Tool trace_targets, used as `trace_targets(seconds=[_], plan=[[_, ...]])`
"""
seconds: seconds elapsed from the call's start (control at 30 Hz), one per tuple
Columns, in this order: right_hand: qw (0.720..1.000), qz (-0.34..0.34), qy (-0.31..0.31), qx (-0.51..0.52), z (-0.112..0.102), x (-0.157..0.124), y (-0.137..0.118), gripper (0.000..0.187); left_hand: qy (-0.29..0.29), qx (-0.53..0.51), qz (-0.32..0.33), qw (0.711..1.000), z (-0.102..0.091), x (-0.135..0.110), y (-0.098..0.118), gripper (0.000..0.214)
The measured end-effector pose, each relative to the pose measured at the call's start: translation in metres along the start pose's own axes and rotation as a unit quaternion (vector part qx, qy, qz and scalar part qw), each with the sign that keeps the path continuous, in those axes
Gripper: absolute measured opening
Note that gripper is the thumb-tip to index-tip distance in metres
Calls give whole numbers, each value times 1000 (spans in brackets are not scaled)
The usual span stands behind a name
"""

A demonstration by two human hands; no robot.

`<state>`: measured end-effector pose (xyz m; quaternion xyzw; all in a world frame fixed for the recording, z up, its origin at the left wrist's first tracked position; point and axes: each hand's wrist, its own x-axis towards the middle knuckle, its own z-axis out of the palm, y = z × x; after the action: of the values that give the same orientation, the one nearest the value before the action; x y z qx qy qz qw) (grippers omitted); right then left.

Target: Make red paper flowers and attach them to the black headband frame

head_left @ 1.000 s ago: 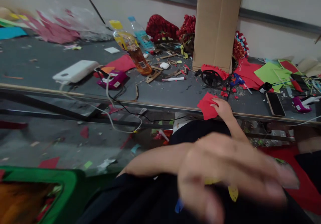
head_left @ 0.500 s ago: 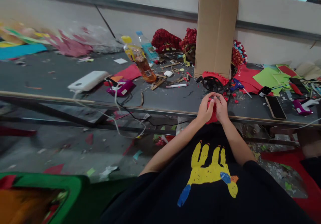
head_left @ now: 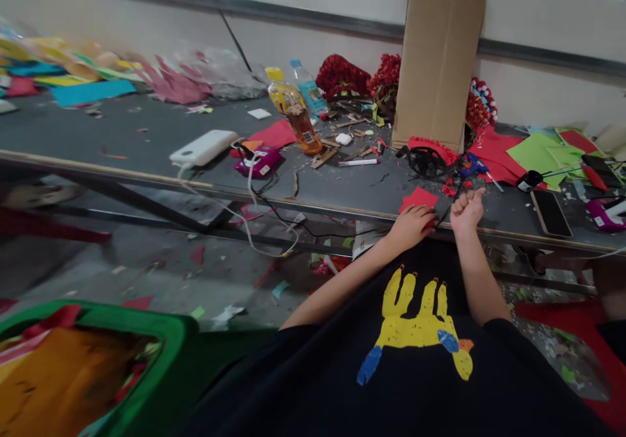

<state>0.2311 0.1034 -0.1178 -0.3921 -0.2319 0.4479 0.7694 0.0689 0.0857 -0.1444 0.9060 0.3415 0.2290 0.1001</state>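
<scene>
My left hand [head_left: 413, 224] is at the table's front edge, its fingers over a piece of red paper [head_left: 419, 199] that sticks out beyond them. The thumb's grip on it is partly hidden. Just to the right, my right hand [head_left: 468, 210] is curled closed above the edge; whatever is inside the fingers is hidden. Small red scraps [head_left: 448, 189] lie beyond my hands. Behind these is a dark looped headband-like piece [head_left: 423, 162] with red trim [head_left: 443, 151]. A blue glue gun [head_left: 472, 165] lies to its right.
A cardboard sheet [head_left: 440, 65] leans on the wall. Two bottles, one of amber drink [head_left: 306, 134], stand left of it. A white power bank [head_left: 205, 147] and its cable lie further left. A phone [head_left: 551, 213] lies right. A green bin [head_left: 178, 339] stands below left.
My hands were together around the red piece; now they are apart. The left stays on the red paper, and the right has moved off to the right and curled. The view has turned slightly left.
</scene>
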Motion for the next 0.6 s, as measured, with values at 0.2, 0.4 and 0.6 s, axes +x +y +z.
trace_targets(seconds=[0.2,0.4,0.6], plan=[[989,-129,-41,-64,-8,34,-7,35,7,-76,-32,997,2,12,-37,36],[972,-153,-69,-165,-19,48,8,42,-27,-83,33,996,-1,16,-47,40],[951,-177,-73,-244,-24,46,18,39,87,-156,11,984,0,12,-51,35]])
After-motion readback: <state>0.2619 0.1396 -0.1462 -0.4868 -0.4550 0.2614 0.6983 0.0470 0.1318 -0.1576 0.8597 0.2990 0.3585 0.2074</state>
